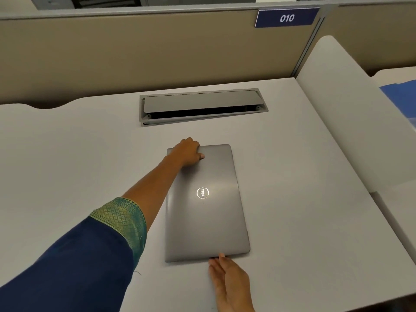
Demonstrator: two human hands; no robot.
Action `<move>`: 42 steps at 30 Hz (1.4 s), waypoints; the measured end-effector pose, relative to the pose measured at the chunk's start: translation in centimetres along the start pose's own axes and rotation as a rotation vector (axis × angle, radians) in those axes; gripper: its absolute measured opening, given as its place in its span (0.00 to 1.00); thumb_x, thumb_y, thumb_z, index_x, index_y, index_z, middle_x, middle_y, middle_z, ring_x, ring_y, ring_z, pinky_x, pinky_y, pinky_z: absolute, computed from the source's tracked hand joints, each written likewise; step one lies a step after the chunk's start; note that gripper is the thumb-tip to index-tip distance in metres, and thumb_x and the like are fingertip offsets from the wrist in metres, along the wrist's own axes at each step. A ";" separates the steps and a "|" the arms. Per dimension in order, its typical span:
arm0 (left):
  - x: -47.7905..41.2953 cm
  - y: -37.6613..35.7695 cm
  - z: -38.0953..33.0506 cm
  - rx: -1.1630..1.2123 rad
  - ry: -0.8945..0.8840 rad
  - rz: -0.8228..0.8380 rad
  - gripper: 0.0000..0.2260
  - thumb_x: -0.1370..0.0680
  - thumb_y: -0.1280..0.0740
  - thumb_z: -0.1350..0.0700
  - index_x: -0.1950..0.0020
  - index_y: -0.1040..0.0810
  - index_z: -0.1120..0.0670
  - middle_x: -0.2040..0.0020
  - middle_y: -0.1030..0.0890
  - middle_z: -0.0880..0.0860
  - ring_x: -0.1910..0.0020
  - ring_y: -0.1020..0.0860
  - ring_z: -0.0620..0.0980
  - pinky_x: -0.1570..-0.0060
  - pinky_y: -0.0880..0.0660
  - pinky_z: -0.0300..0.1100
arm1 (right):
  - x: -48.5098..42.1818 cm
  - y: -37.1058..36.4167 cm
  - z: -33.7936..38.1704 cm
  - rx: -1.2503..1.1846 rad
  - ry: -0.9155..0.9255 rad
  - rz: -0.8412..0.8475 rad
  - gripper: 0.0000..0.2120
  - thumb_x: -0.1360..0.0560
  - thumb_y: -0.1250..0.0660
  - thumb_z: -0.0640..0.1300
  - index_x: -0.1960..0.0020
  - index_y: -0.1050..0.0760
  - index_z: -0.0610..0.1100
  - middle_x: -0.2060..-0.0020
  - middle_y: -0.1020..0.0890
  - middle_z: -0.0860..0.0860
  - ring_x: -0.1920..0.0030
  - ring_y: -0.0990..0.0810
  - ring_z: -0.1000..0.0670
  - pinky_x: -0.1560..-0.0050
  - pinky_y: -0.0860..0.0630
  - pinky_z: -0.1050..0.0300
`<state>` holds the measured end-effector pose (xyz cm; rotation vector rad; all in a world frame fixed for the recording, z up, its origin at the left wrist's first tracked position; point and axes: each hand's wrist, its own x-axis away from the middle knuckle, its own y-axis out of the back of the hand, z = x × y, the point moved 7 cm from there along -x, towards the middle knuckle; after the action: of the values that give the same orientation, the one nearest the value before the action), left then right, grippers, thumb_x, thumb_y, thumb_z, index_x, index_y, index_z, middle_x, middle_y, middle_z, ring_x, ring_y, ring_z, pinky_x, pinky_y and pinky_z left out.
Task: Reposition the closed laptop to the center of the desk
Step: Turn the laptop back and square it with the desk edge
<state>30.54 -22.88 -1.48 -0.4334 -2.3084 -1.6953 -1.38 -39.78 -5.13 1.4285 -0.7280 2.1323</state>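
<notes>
A closed grey laptop (206, 212) with a round logo lies flat on the white desk (78, 154), its long side running away from me, roughly mid-desk. My left hand (188, 153) reaches across and grips the laptop's far left corner, fingers curled over the far edge and thumb on the lid. My right hand (229, 282) is at the near edge, palm turned up, with its fingertips tucked under that edge.
A grey cable hatch (202, 106) with its flap raised is set into the desk just beyond the laptop. A beige partition with a blue "010" sign (287, 18) backs the desk. A white divider (351, 122) bounds the right side; a blue folder (403, 97) lies past it.
</notes>
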 end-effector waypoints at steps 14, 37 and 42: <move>11.2 -2.0 11.9 0.479 0.526 -0.128 0.24 0.31 0.26 0.44 0.38 0.21 0.53 0.41 0.18 0.55 0.42 0.22 0.57 0.44 0.27 0.48 | -2.0 1.3 12.2 0.337 0.306 0.036 0.08 0.27 0.31 0.32 0.48 0.23 0.31 0.57 0.19 0.40 0.59 0.20 0.44 0.50 0.23 0.47; 21.7 -7.0 11.3 0.852 0.772 -0.350 0.17 0.29 0.26 0.53 0.40 0.19 0.53 0.42 0.17 0.55 0.47 0.18 0.56 0.45 0.24 0.46 | -5.6 -7.1 23.3 0.902 0.458 0.104 0.04 0.29 0.31 0.31 0.54 0.22 0.33 0.55 0.19 0.41 0.63 0.21 0.49 0.55 0.23 0.52; 22.1 -7.4 11.1 0.861 0.780 -0.357 0.18 0.29 0.26 0.53 0.40 0.20 0.54 0.41 0.18 0.56 0.46 0.19 0.58 0.42 0.24 0.49 | -5.6 -7.1 23.4 0.921 0.489 0.093 0.08 0.29 0.31 0.31 0.50 0.22 0.32 0.57 0.19 0.42 0.63 0.21 0.49 0.58 0.22 0.54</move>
<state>7.08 -12.28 -3.25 0.7058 -2.2360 -0.5998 21.07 -50.33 -1.73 1.1321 0.4507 2.8921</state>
